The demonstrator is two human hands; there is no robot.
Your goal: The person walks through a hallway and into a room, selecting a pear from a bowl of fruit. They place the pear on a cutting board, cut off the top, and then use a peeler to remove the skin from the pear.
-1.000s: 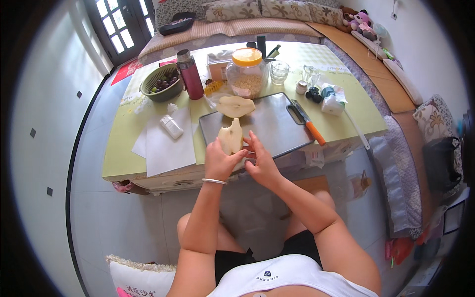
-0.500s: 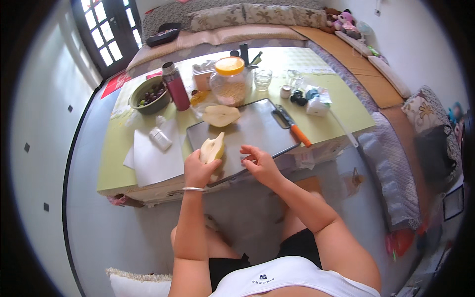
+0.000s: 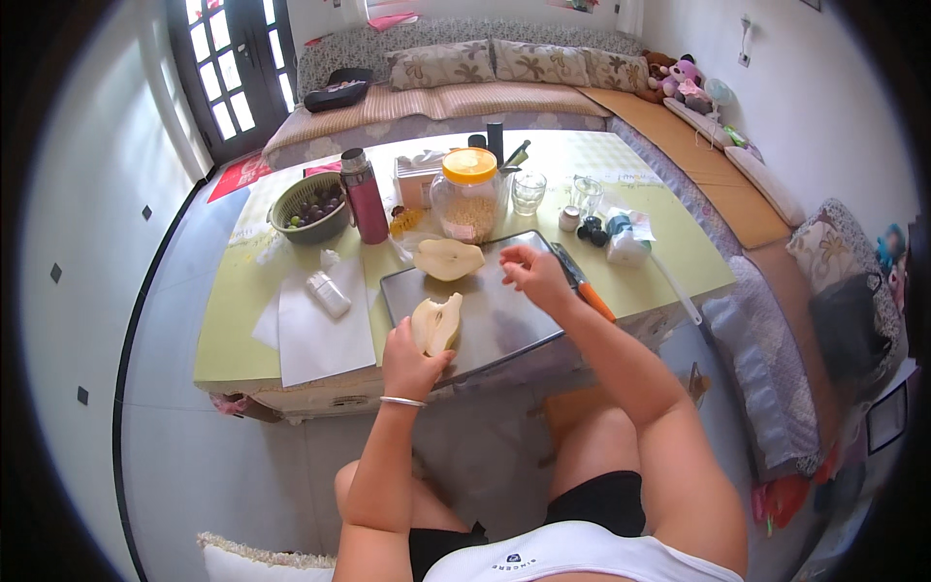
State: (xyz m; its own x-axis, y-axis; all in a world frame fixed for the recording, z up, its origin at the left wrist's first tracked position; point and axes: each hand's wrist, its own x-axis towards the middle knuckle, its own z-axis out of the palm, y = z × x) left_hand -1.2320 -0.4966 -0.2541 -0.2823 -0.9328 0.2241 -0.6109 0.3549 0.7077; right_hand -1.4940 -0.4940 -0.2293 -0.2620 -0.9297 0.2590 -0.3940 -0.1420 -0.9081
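Clock read from the chopping board's (image 3: 499,325) centre, twelve being farthest from the sitter. Eight: left hand (image 3: 415,361), grasping a notched pear half (image 3: 438,328). Eleven: second pear half (image 3: 448,260), lying on the board, pale cut face showing. Two: right hand (image 3: 535,276), hanging released, fingers loosely curved. Three: orange-handled knife (image 3: 594,301), resting partly behind that wrist. Twelve: orange-lidded jar (image 3: 468,209), standing beyond the board.

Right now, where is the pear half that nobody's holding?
In the head view, the loose pear half lies near the middle, at the far edge of the cutting board, in front of the orange-lidded jar and left of the right hand.
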